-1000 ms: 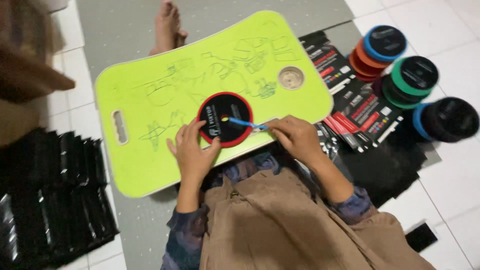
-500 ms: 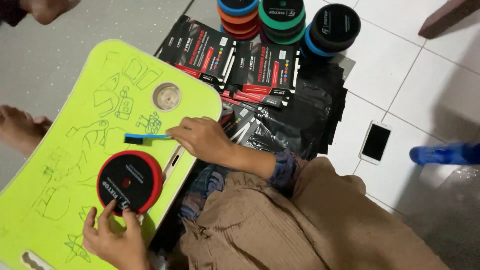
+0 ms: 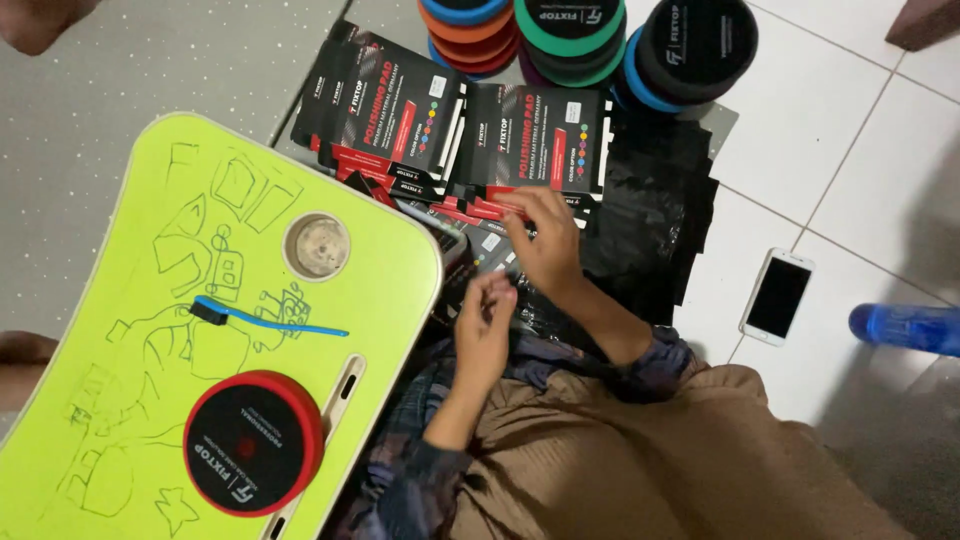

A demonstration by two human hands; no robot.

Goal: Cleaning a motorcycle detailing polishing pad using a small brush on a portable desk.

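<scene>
Flat black-and-red cardboard packages [image 3: 540, 145] lie overlapped on the floor, right of the lime-green lap desk [image 3: 130, 390]. Right hand [image 3: 545, 240]: fingertips rest on the near edge of the packages; grip not closed. Left hand [image 3: 485, 325]: hovers just near of them, fingers loosely curled, holding nothing. On the desk lie a blue brush [image 3: 265, 318] and a red-rimmed black polishing pad [image 3: 253, 443]. Stacked coloured pads [image 3: 585, 40] stand beyond the packages. A white phone [image 3: 778, 297] lies to the right.

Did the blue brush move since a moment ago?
Yes. The blue brush was in the right hand; now it lies on the green lap desk, between the round cup hollow and red-rimmed pad.
</scene>
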